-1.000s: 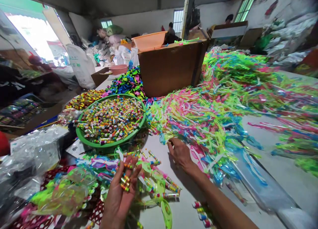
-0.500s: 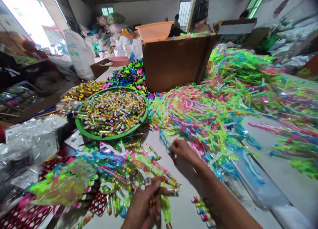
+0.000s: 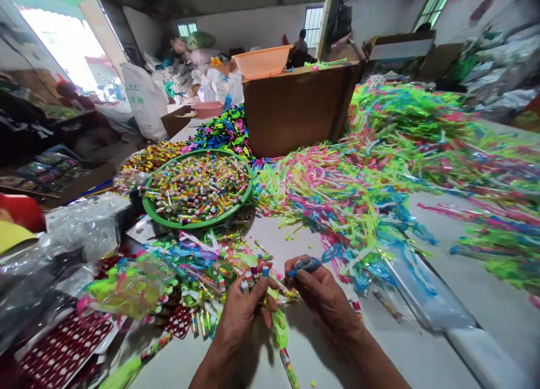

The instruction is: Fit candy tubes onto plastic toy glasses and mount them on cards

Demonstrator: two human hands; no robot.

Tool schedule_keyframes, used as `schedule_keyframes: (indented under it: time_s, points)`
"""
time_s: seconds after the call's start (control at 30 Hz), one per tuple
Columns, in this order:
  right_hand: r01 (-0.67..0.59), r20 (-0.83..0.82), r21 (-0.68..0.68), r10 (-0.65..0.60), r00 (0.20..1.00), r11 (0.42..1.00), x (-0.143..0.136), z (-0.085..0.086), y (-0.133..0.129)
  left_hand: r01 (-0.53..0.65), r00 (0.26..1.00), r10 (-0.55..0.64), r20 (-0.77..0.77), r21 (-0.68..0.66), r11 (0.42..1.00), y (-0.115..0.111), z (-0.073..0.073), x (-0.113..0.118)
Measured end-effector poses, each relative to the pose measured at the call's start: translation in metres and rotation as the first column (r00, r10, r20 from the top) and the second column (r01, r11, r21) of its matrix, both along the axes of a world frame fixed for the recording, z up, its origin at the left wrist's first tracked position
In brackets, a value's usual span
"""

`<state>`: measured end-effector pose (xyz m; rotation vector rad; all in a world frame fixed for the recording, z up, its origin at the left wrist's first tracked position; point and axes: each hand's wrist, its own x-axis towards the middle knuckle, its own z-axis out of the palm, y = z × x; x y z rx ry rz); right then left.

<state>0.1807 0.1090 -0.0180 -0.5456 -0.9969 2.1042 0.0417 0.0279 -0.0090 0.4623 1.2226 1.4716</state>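
Note:
Several small candy-filled tubes [image 3: 254, 277] with white and blue caps stand between the curled fingers of my left hand [image 3: 240, 310]. My right hand [image 3: 324, 293], close beside it, pinches a folded blue plastic strip [image 3: 307, 265] between thumb and fingers. Below my left hand a yellow-green plastic strip [image 3: 279, 327] hangs down, joined to a candy tube [image 3: 289, 366]. To the left lies a heap of coloured strips with tubes [image 3: 202, 265]. The lower fingers of my left hand partly hide what they grip.
A green basket [image 3: 196, 223] full of candy tubes stands at the back left. Behind it rises a brown cardboard box [image 3: 297, 111] bearing an orange basin [image 3: 264, 62]. Loose coloured strips [image 3: 329, 192] cover the table's right side, near a clear plastic bag [image 3: 426, 288].
My right hand has come back from the strip pile toward my left hand, bringing the blue strip. My left hand has turned up, and its tubes now show. The view has shifted slightly left.

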Motion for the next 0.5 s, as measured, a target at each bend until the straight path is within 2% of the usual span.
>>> schedule_keyframes:
  time_s: [0.17,0.27,0.4,0.5]
  points:
    - [-0.002,0.091,0.119,-0.009,0.996,0.993,-0.008,0.001,-0.005,0.002,0.998,0.001,-0.062,0.040,0.999,-0.008,0.005,0.000]
    - [-0.006,0.089,0.181,-0.011,0.996,0.983,-0.011,0.006,-0.006,-0.024,0.997,0.024,-0.071,-0.002,1.000,-0.009,0.007,0.000]
    - [0.008,0.043,0.102,-0.012,0.999,0.995,-0.015,0.008,-0.009,-0.023,0.998,0.021,-0.062,-0.034,0.999,-0.008,0.005,-0.001]
    - [0.028,0.089,0.097,-0.036,0.995,0.995,-0.015,0.003,-0.010,-0.007,0.996,0.007,-0.087,0.004,1.000,-0.006,0.003,-0.003]
